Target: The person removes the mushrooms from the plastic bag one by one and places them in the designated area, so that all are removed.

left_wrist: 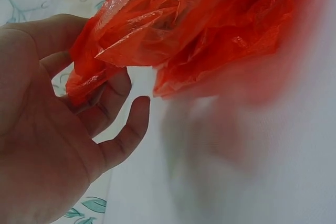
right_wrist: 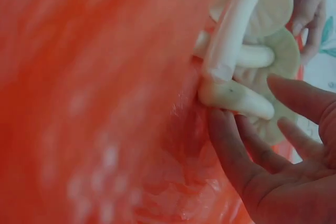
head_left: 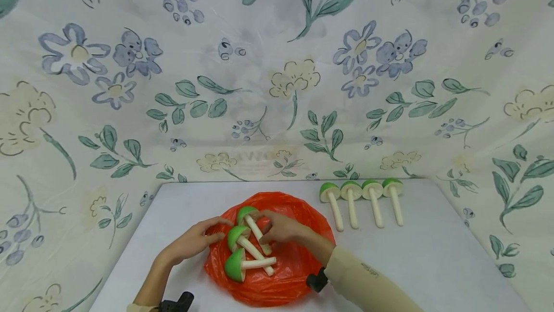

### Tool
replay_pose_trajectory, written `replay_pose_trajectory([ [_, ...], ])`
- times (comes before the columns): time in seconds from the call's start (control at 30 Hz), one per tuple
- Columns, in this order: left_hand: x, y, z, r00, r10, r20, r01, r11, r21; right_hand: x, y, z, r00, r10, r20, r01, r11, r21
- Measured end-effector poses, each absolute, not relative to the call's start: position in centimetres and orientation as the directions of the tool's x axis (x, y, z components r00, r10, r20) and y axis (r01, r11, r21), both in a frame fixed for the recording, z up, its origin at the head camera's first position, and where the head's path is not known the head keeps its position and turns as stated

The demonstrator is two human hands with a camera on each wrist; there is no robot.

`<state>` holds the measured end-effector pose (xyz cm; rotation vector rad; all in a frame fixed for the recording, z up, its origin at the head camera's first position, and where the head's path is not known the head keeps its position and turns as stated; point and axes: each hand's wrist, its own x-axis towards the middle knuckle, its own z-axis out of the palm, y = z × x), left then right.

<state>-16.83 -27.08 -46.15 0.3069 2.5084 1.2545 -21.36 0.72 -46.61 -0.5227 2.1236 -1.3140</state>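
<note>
Three green-capped mushrooms with pale stems lie on a red plastic bag (head_left: 294, 278). The upper mushroom (head_left: 245, 215) is beside my right hand (head_left: 283, 228), whose thumb and fingers are spread apart around its stem. In the right wrist view, a fingertip touches one pale stem (right_wrist: 244, 100), with a gap showing at the thumb. The middle mushroom (head_left: 237, 236) and lower mushroom (head_left: 235, 265) have crossing stems. My left hand (head_left: 195, 242) is at the bag's left rim; in the left wrist view, its bent fingers hold the bag's crumpled edge (left_wrist: 89, 77), which partly hides them.
Several more green-capped mushrooms stand in a row, caps away from me, at the back right; the leftmost mushroom (head_left: 332, 204) is near the bag. White tabletop (head_left: 411, 264) surrounds everything. A floral cloth (head_left: 259, 134) hangs behind and at both sides.
</note>
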Motion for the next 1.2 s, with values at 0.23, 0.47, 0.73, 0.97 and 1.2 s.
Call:
replay_pose_trajectory([
  [0.23,-16.7,-27.2,-46.4,-0.929,0.314,-0.197,0.032,0.596,0.802,-20.9,0.2,-47.2,-0.757,-0.596,-0.270,-0.004,0.417,-0.909],
  [0.47,-16.5,-27.2,-46.5,-0.929,0.312,-0.198,0.031,0.599,0.800,-20.9,0.3,-47.7,-0.759,-0.591,-0.275,0.036,0.383,-0.923],
  [0.73,-16.5,-27.2,-46.4,-0.923,0.334,-0.191,0.048,0.591,0.805,-21.2,1.1,-48.3,-0.742,-0.575,-0.344,0.110,0.401,-0.909],
  [0.97,-16.6,-27.2,-46.2,-0.926,0.329,-0.185,0.053,0.599,0.799,-21.4,1.9,-48.2,-0.722,-0.574,-0.387,0.173,0.392,-0.903],
  [1.2,-16.5,-27.2,-46.0,-0.937,0.295,-0.189,0.037,0.618,0.785,-22.0,3.2,-48.0,-0.713,-0.560,-0.421,0.190,0.424,-0.886],
])
